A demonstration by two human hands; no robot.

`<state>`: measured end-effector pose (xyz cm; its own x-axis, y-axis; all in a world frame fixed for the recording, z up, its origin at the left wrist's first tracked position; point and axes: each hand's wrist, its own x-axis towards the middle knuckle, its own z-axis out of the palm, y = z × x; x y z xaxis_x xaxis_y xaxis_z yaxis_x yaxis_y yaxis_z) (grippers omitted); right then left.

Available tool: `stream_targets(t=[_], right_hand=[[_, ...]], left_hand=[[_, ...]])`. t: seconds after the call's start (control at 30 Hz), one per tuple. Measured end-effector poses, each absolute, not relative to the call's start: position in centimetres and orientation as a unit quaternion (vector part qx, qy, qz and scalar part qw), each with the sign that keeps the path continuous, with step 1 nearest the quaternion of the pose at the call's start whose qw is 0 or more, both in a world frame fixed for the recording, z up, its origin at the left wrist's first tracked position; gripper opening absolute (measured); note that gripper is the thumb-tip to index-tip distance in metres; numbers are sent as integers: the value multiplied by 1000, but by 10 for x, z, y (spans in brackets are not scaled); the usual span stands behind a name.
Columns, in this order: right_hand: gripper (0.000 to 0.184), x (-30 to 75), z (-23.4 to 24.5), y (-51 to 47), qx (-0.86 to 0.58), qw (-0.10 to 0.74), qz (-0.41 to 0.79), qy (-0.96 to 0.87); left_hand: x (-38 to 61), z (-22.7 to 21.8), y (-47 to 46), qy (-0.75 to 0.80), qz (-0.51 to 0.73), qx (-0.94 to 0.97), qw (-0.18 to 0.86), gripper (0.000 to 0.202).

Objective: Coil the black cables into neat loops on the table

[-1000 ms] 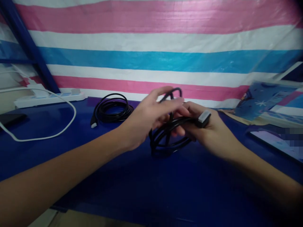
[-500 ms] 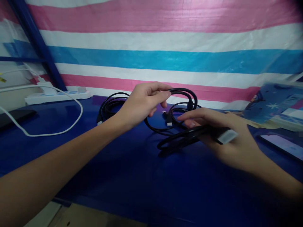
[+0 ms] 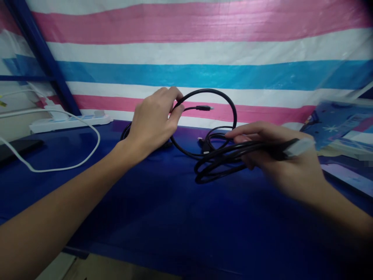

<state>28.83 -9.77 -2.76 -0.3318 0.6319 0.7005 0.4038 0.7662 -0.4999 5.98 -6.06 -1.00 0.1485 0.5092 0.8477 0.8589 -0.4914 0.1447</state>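
Note:
My left hand [image 3: 153, 120] pinches a black cable [image 3: 217, 155] near its free end, lifting a loop above the blue table [image 3: 140, 210]. The small plug [image 3: 204, 107] at that end points right, in the air. My right hand [image 3: 279, 163] is closed on the bundled part of the same cable, with a grey-tipped connector [image 3: 300, 147] sticking out to the right. Several loops hang between the two hands and touch the table. A second coiled black cable [image 3: 128, 130] lies behind my left hand, mostly hidden.
A white power strip [image 3: 70, 120] with a white cord [image 3: 58, 167] sits at the back left, beside a dark phone [image 3: 17, 147]. Blue printed packaging [image 3: 340, 124] and a tablet [image 3: 346, 175] lie at the right. A striped tarpaulin [image 3: 204, 50] backs the table.
My left hand has drawn the cable's end up and to the left, opening a wide loop. My right hand has moved right with the bundle and connector.

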Motion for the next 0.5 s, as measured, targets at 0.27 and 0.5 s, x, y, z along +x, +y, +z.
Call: stream_targets(t=[0.27,0.5], right_hand=[[66,291,-23,-91,-343,589,219,-699],[70,288,-31,-89,-400,464,50,-789]], left_hand=[[95,-16,-85,-336,-525,-724,-296,14],[109,-27,-102,-202,-349,-715,-571,19]])
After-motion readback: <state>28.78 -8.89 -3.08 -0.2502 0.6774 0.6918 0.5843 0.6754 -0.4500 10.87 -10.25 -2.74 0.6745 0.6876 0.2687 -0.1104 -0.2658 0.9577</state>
